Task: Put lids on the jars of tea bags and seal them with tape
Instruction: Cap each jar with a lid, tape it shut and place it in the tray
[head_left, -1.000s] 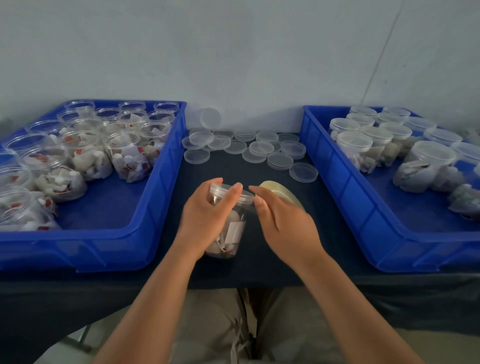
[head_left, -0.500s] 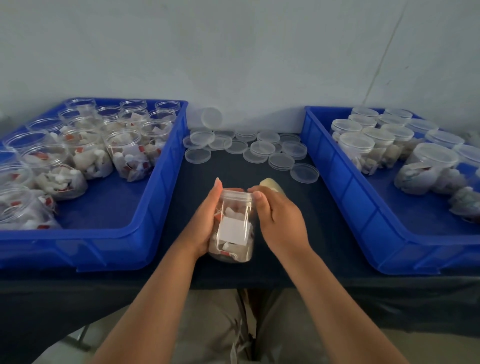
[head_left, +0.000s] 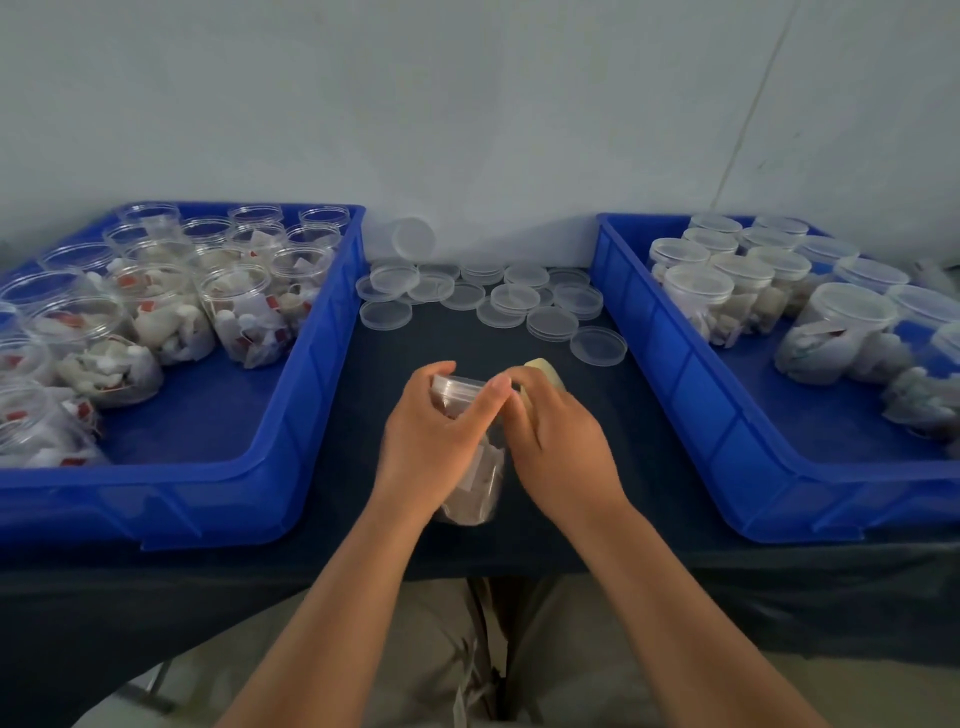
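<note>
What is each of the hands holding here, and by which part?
The left hand grips the tea-bag jar around its upper wall, by the lid. The right hand holds the tape roll; where exactly is hidden.

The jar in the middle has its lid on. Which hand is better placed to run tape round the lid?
Right, most likely: the right hand holds the tape roll beside the lid, while the left hand grips the jar and steadies it.
</note>
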